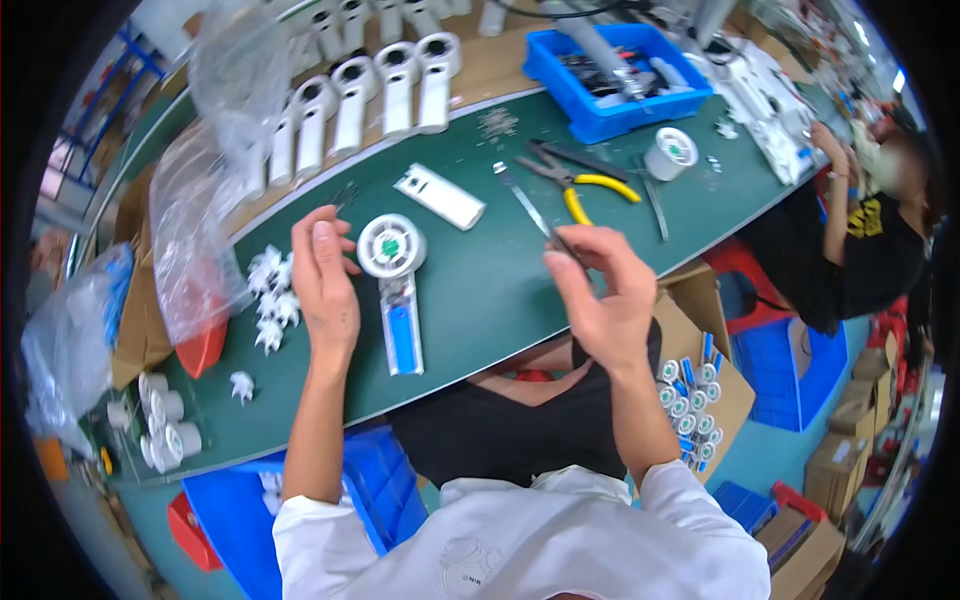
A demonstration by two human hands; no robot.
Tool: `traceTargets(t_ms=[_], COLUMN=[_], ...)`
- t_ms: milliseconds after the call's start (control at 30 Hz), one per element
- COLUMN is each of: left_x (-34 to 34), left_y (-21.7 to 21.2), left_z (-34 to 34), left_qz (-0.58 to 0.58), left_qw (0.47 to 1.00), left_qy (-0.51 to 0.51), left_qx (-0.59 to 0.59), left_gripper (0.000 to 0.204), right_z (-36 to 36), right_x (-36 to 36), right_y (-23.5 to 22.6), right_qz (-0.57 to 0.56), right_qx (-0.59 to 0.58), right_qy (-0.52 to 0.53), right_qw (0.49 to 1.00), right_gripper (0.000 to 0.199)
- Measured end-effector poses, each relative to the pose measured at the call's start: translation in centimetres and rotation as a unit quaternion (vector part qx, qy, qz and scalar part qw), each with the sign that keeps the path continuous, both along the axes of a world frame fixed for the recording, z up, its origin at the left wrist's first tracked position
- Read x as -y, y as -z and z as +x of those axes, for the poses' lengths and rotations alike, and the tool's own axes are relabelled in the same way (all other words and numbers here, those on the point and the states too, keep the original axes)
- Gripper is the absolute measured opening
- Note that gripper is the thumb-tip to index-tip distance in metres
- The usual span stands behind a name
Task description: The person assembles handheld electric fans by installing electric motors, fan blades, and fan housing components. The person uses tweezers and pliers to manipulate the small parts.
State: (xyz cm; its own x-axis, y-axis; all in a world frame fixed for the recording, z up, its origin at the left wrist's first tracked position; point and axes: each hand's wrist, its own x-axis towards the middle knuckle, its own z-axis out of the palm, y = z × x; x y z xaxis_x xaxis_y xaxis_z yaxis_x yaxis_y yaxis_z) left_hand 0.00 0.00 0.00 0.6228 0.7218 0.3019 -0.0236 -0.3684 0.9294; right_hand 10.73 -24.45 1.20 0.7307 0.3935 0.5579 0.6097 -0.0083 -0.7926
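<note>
A half-assembled white plastic handheld fan [394, 290], its round head uppermost and its open handle showing a blue cell, is laid flat on the dark green worktop [480, 290] directly between the two hands, evidently so that its open side faces up and can be reached from both sides.

The left hand [325, 275] is held just beside the fan's round head, fingers curled loosely inward with the thumb toward the fingertips; whether something small is pinched there cannot be told. The right hand [600, 295] is raised above the worktop edge, closed in a fine pinch on slim metal tweezers [530, 210], whose length is angled up and away toward the far side, a grip that seems suited to picking small parts.

To the left of the left hand a loose heap of small white plastic fan blades [272, 295] is kept within easy reach, with crumpled clear plastic bags [190, 230] beyond. Yellow-handled pliers [580, 185], a white rectangular cover plate [440, 197] and a white reel [670, 152] are set farther back. A row of white fan housings [370, 95] is lined up along the far edge, beside a blue plastic bin [615, 75]. Another person [870, 220] is seated at the right end.
</note>
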Motion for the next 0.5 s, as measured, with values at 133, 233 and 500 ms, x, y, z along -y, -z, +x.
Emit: traceTargets(t_ms=[133, 233, 500], left_x=[5.1, 7.2, 8.3], left_y=[-0.3, -0.9, 0.0], left_z=[-4.8, -5.3, -3.4], left_qz=[0.032, 0.086, -0.047], left_qw=[0.984, 0.959, 0.99], left_qy=[-0.019, -0.035, 0.02], left_qx=[-0.172, -0.269, -0.135], left_gripper=[0.045, 0.053, 0.04], right_z=[-2.3, -3.0, -2.0], right_x=[0.4, -1.4, -1.5], right_y=[0.1, 1.4, 4.0], right_qz=[0.066, 0.13, 0.25], right_qx=[-0.253, -0.344, -0.496], right_qy=[-0.098, -0.164, -0.345], right_qw=[0.96, 0.915, 0.756], right_gripper=[0.025, 0.027, 0.045])
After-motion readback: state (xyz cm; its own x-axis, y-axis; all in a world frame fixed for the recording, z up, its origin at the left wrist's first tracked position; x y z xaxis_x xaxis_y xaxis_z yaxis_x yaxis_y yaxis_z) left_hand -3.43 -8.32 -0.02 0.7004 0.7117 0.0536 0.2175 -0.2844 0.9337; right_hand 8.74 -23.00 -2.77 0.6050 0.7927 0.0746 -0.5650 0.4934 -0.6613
